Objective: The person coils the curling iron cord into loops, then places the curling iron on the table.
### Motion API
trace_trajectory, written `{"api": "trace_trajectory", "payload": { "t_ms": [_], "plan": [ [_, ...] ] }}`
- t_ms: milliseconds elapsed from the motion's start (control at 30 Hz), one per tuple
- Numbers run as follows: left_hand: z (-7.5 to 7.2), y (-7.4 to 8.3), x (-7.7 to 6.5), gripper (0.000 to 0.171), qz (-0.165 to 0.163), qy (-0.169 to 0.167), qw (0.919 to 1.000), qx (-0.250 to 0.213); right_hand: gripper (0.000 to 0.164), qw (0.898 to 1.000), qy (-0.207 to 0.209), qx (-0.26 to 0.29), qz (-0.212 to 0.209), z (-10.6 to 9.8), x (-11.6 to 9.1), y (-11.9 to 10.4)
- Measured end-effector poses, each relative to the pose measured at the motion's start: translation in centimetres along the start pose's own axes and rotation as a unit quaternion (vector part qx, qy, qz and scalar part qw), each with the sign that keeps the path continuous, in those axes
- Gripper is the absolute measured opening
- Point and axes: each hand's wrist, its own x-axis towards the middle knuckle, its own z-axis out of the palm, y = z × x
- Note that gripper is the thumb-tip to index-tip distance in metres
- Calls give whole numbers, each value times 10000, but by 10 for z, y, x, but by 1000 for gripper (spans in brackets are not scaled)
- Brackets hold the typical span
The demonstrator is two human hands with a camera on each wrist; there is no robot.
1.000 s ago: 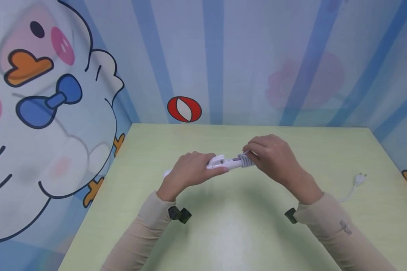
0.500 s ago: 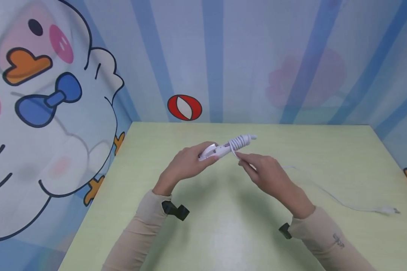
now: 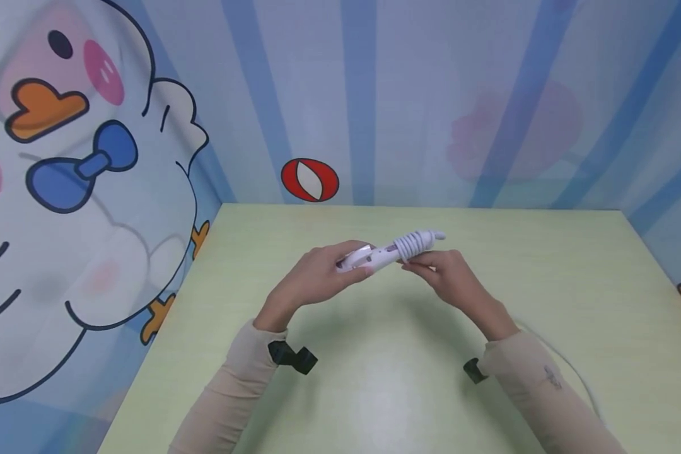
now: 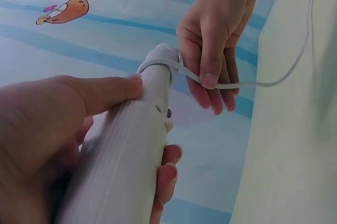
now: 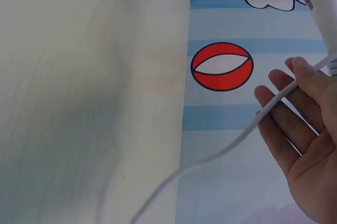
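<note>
My left hand [image 3: 312,274] grips a white curling iron [image 3: 383,257] by its thicker part, the handle end tilted up to the right. White cord coils [image 3: 413,244] wrap tightly round that handle near its tip. Close beside the coils, my right hand [image 3: 456,277] pinches the free cord [image 4: 263,83] between thumb and fingers, as the left wrist view shows. From there the cord [image 5: 231,144] trails across the right palm and downward in the right wrist view. My left palm and fingers hide the iron's far end in the head view.
Both hands are above a pale yellow-green table [image 3: 374,378]. A blue striped backdrop [image 3: 408,113] with cartoon prints stands behind it and along the sides. Under the right forearm a loose cord length [image 3: 567,359] runs toward the front right; its plug is not visible.
The right hand has gone from above the handle's end down to its underside, carrying the cord round it. The handle's tip has come up, and the plug has slid out of sight.
</note>
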Motion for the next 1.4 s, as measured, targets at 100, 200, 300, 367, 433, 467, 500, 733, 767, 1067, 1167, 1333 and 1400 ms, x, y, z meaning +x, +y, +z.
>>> {"api": "trace_trajectory", "payload": {
  "t_ms": [100,200,300,367,433,467,500,733,767,1067,1167,1333,1400],
  "plan": [
    [-2,5,-3,43,179,103,9997,125,18,9999,44,-112,94,-1,3,3],
    [-4,11,-6,44,329,181,9988,316,17,9996,151,-171,192,1,3,5],
    [-5,15,-9,43,416,203,9979,463,13,9991,380,-85,188,2,4,7],
    [-5,18,-10,43,486,168,9973,524,9,9985,523,6,161,3,4,9],
    [-5,20,-12,43,591,106,9966,557,11,9984,545,75,124,2,3,11],
    [-5,20,-12,43,653,61,9962,574,14,9988,491,64,33,2,3,12],
    [-5,21,-12,43,715,9,9957,581,18,9990,437,54,-98,1,2,12],
    [-8,24,-12,43,969,-339,9934,518,41,9915,371,-347,-1196,-7,3,19],
    [-8,24,-12,43,1010,-406,9929,483,42,9902,421,-286,-1301,-8,4,19],
    [-14,28,-12,44,1243,-897,9872,438,32,9871,395,116,-1548,-17,11,22],
    [-15,30,-12,44,1293,-1048,9848,493,30,9887,312,180,-1454,-17,13,25],
    [-14,32,-12,40,1283,-1253,9821,581,34,9874,146,-268,-1554,-18,17,30],
    [-14,33,-12,38,1274,-1369,9803,633,35,9866,76,-483,-1555,-21,19,31]
  ]
}}
